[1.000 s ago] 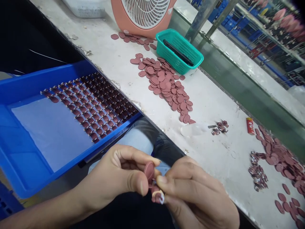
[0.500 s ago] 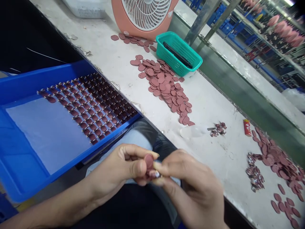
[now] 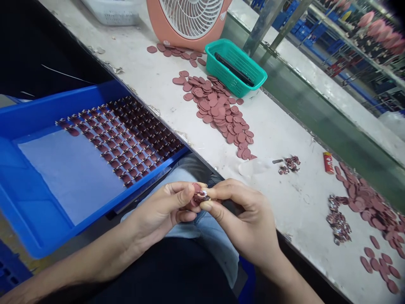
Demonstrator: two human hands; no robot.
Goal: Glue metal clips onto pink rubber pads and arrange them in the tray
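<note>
My left hand point(image 3: 164, 211) and my right hand point(image 3: 243, 219) meet above my lap, both pinching one small maroon oval piece point(image 3: 198, 196) with a pale clip on it. The fingers of each hand are curled and pressed on that piece. To the left a blue tray point(image 3: 38, 219) holds several rows of finished maroon pieces point(image 3: 126, 139) on a pale sheet. A pile of loose maroon ovals point(image 3: 218, 112) lies on the white bench beyond my hands.
A teal basket point(image 3: 236, 67) with a dark object stands by a pink fan point(image 3: 190, 21) at the back. More maroon ovals point(image 3: 367, 202) and small clips point(image 3: 340, 221) lie at the right. A red lighter point(image 3: 328, 162) and a small clip heap point(image 3: 289, 164) sit mid-bench. A green conveyor point(image 3: 319, 114) runs behind.
Both hands have risen and drawn closer to the bench edge, still joined on the piece. The maroon oval is now more hidden between the fingertips.
</note>
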